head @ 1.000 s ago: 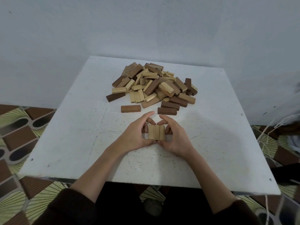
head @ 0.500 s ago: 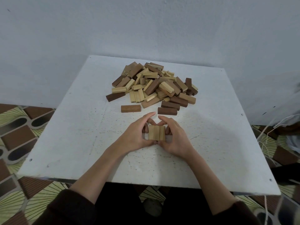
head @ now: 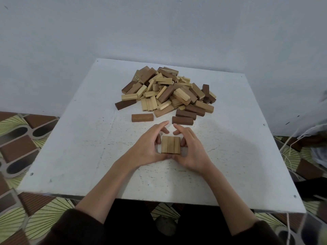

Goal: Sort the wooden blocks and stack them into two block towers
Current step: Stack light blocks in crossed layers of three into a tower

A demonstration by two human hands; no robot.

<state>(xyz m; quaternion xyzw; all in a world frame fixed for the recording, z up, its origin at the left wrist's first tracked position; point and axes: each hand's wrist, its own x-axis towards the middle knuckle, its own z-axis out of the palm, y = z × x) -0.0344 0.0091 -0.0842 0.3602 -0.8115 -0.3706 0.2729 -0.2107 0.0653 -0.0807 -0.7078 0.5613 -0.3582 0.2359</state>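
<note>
Two dark sleeves at the near edge, two bare forearms reaching out over the white table.

Three pale blocks lie flat, side by side and touching, long sides together, forming one square row near the middle of the table, toward its near half. They rest on the tabletop, not lifted.

Left hand cups the left side of the row; right hand cups the right side. Fingers of both are curled round the row's sides, thumbs meeting just at its near edge, index fingers arched over the far edge with tips apart. Both hands are clamped on the same row, which sits squarely between the palms.

Beyond the row, just past the fingertips: one reddish-brown block lying alone to the far left of the row, and one dark brown block to the far right, close to the right index finger but not touching it.

Further beyond the row: a loose pile of blocks, pale and dark mixed, tumbled over one another. Too many and too overlapped to count exactly. Some pale ones show small printed numbers on their ends, too small to read with any certainty.

Behind the table, a plain grey-white wall. Patterned floor tiles left and right of the table; pale cords hang at its right side.
</note>
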